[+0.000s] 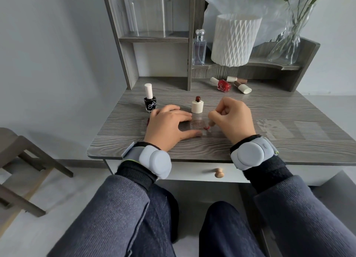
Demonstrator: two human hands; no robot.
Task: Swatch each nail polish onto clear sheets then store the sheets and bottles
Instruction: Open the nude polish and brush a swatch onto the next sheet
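Note:
My left hand (169,124) lies flat with spread fingers on a clear sheet (194,125) on the grey desk (119,126). My right hand (234,118) pinches a nail polish brush (209,126) whose red tip touches the sheet. The uncapped white bottle (197,105) stands upright just beyond the hands. A dark polish bottle (149,100) with a white cap stands at the left. Farther back lie a red bottle (223,85) and two slim brown ones (241,85). More clear sheets (279,128) lie to the right.
On the shelf unit stand a clear acrylic box (152,16), a perfume bottle (199,49), a white ribbed vase (234,39) and a glass vase with stems (290,37). A drawer knob (218,173) sits below the desk edge. A stool (23,160) stands at left.

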